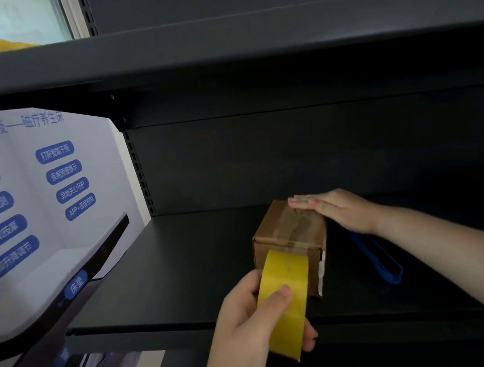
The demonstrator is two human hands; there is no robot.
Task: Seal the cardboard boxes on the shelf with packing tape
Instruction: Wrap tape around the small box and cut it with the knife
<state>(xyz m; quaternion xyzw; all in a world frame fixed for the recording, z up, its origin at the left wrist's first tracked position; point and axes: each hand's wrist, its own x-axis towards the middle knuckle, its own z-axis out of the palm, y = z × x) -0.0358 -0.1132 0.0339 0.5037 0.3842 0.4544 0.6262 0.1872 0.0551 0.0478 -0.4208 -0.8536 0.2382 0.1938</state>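
Tape roll [286,302] against closed cardboard box [289,237]

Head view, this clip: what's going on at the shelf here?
A person is taping a small cardboard box that sits on the dark shelf. The left hand grips a yellow tape roll in front of the box, with tape already running along the box top. The right hand lies flat on the far end of the top. A blue item lies right of the box.

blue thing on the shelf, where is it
In the head view the blue object lies on the dark shelf, right of the cardboard box, under the right forearm.
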